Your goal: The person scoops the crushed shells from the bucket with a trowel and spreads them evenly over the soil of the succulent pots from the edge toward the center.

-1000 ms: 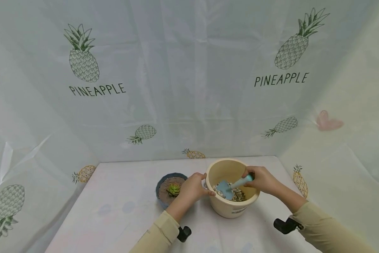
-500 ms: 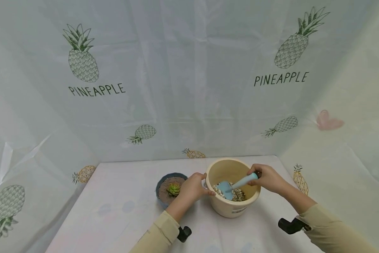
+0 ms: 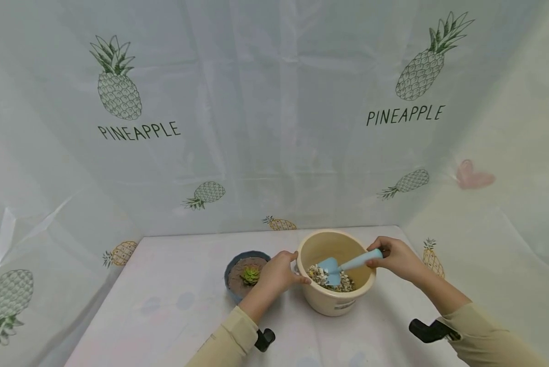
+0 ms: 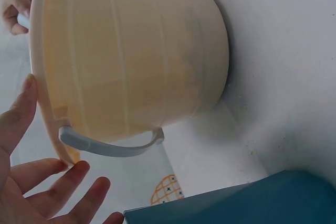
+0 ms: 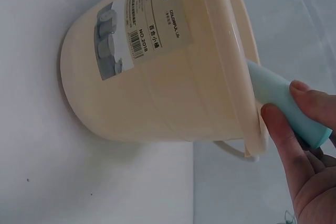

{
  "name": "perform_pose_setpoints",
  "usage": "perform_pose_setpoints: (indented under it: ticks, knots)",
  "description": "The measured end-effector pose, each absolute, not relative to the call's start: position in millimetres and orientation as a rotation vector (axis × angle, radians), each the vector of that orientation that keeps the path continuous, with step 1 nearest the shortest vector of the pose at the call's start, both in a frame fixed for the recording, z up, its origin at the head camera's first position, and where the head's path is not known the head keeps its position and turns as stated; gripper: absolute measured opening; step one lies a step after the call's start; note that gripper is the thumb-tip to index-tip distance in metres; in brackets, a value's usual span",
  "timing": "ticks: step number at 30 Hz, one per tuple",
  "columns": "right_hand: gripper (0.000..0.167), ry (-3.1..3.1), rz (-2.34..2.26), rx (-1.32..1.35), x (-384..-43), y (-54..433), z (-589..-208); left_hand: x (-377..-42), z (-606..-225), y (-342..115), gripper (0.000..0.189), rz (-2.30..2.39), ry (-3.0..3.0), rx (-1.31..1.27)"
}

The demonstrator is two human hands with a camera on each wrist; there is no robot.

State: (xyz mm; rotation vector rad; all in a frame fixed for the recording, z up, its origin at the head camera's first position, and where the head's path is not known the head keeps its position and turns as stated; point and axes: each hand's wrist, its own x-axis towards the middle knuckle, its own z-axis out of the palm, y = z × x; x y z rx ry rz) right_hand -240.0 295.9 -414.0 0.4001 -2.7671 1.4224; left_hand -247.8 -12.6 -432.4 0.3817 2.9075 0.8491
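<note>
A cream plastic bucket [image 3: 336, 302] stands on the table, with a grey-white carrying handle [image 4: 107, 147] hanging at its left side. Pebbly gravel [image 3: 317, 275] covers its bottom. My left hand [image 3: 278, 275] holds the bucket's left rim, thumb and fingertips set apart along it. Inside, the blade of a light blue hand trowel [image 3: 333, 272] lies at the gravel. My right hand [image 3: 395, 259] grips the trowel's handle end over the right rim. In the right wrist view, thumb and index finger pinch that handle [image 5: 281, 98], and a printed label [image 5: 142, 30] shows on the bucket.
Left of the bucket, partly behind my left forearm, is a blue pot [image 3: 231, 294] of brown soil with a green succulent [image 3: 250, 275]. A pineapple-printed sheet [image 3: 256, 102] hangs behind the pale table [image 3: 164, 275]. Dark specks dot the tabletop near the bucket.
My right hand has moved right and slightly outward over the rim, drawing the trowel's handle with it; the blade has lifted and shows more. The left hand and bucket stay put.
</note>
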Motion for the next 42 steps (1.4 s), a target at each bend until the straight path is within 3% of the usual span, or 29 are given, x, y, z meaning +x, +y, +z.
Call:
perform_pose_setpoints:
  ticks: [17, 26, 42]
  knots:
    - [0.025, -2.611, 1.603, 0.377, -233.0, 304.7, -405.7, -238.8, -426.9, -36.6, 0.074, 0.991, 2.898, 0.467]
    - [0.036, -2.552, 1.660, 0.376, -231.2, 306.6, -382.9, -229.7, -408.8, -68.3, 0.070, 1.005, 2.937, 0.429]
    - [0.037, -2.531, 1.801, 0.403, -250.1, 248.5, -371.3, -224.6, -411.7, -134.8, 0.073, 1.034, 2.989, 0.246]
